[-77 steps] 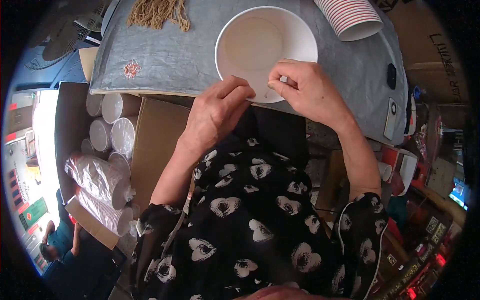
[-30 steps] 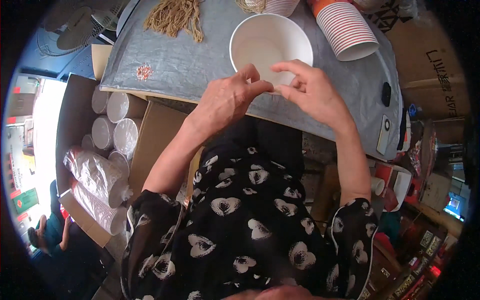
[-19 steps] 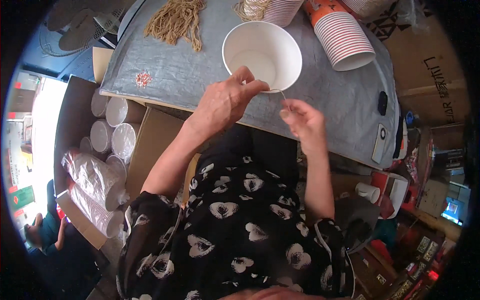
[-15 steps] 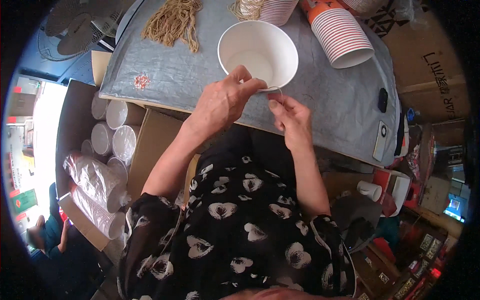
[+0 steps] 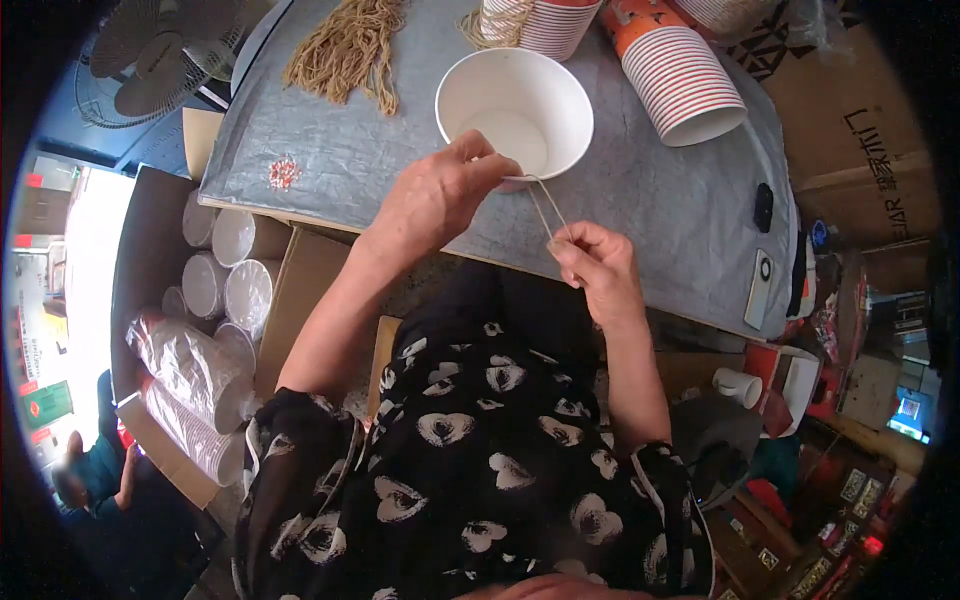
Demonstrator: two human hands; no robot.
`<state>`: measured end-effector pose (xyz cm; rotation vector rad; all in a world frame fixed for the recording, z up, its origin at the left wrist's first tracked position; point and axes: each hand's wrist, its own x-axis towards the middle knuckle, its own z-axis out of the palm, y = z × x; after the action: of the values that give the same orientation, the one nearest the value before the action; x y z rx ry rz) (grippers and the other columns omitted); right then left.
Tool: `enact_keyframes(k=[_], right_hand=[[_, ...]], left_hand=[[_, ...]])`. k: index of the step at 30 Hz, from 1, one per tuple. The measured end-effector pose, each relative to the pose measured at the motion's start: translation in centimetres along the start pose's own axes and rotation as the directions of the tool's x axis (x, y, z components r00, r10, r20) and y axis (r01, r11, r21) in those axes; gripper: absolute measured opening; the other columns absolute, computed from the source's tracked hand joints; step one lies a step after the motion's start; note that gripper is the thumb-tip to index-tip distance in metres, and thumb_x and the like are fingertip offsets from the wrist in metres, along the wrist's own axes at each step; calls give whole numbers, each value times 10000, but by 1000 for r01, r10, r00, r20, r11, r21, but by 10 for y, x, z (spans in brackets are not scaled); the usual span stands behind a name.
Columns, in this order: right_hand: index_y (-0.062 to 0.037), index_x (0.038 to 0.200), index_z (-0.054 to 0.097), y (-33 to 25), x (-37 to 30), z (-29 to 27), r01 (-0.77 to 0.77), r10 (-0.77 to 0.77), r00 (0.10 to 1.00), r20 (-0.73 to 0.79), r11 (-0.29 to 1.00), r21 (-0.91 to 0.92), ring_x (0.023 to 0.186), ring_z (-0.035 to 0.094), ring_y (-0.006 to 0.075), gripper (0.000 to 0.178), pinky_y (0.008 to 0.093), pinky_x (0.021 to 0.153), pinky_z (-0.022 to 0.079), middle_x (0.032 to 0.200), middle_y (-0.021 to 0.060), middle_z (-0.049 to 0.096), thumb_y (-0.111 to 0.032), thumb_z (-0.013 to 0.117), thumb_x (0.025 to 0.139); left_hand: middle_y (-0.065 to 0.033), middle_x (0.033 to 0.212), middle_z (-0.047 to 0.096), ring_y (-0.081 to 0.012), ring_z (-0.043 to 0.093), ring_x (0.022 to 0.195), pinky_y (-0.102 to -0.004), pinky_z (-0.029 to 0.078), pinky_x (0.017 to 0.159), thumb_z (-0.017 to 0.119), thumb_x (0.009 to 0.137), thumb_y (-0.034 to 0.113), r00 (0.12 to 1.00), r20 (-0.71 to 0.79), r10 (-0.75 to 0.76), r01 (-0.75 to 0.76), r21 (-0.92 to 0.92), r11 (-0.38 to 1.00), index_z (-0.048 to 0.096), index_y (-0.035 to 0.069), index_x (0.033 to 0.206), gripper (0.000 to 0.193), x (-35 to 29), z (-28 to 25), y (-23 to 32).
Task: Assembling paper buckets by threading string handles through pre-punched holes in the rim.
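A white paper bucket (image 5: 560, 105) stands with its mouth up near the front edge of the grey-covered table. My left hand (image 5: 435, 195) pinches the bucket's near rim, its thumb and fingers closed at the edge. From that rim a thin tan cord (image 5: 545, 205) runs down toward me in two strands. My right hand (image 5: 600, 265) is closed on the cord's lower end, a little in front of the table edge, and the strands look taut. Where the cord meets the rim is partly hidden by my left fingers.
A bundle of tan cords (image 5: 350, 50) lies at the far left, near small red-and-white scraps (image 5: 284, 174). Stacked paper buckets (image 5: 690, 90) lie far right; another stack (image 5: 540, 25) stands behind. A cardboard box (image 5: 285, 300) of wrapped buckets is left. A phone-like device (image 5: 759, 290) lies right.
My right hand has drawn down and slightly right, away from the rim, and the cord now stretches in two longer strands. My left hand stays at the rim.
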<state>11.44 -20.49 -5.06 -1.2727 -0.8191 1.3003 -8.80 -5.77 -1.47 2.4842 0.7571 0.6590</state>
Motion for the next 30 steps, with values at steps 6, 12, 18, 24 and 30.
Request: enact_keyframes(k=[6, 12, 18, 24, 30], right_hand=[[-21, 923, 676, -29, -9, 5, 102, -107, 994, -24, 985, -140, 583, 459, 31, 119, 190, 513, 354, 707, -39, 557, -125, 731, 912], [-15, 944, 693, -44, -9, -2, 116, -114, 993, 23, 981, -158, 679, 498, 6, 106, 178, 581, 383, 775, -73, 598, -112, 731, 929], [-23, 935, 673, -53, -4, -4, 176, -174, 984, 27, 972, -157, 649, 461, -1, 117, 177, 557, 355, 751, -80, 567, -132, 715, 946], [-31, 929, 671, -49, 0, -3, 150, -153, 988, -8, 981, -126, 601, 423, 9, 210, 180, 522, 332, 727, -65, 548, -235, 687, 978], [-32, 996, 675, -38, 11, -1, 39, -39, 998, 48, 999, -13, 587, 445, 20, 239, 179, 492, 328, 764, -11, 594, -269, 646, 1003]], left_hand=[[-107, 1140, 678, -327, 710, 938, -421, 590, 771, 679, 873, -9, 995, -39, 94, -100, -185, 978, 648, 74, 1232, 370, 8, -6, 27], [-171, 1151, 677, -232, 733, 810, -344, 602, 696, 577, 964, -8, 954, 232, 190, -93, -373, 923, 624, -6, 1223, 263, 34, -2, 38], [-147, 1103, 711, -204, 739, 806, -335, 606, 659, 529, 999, 12, 968, 189, 164, -32, -558, 829, 595, -2, 1254, 264, 43, -4, 49], [-108, 899, 722, -176, 724, 795, -310, 581, 682, 525, 1033, 83, 960, 258, 112, 47, -541, 840, 632, -21, 1173, 205, 31, 11, 36], [-54, 882, 678, -119, 668, 798, -279, 552, 726, 601, 1029, 166, 947, 307, 95, 107, -580, 808, 641, -16, 1063, 190, 32, -4, 8]])
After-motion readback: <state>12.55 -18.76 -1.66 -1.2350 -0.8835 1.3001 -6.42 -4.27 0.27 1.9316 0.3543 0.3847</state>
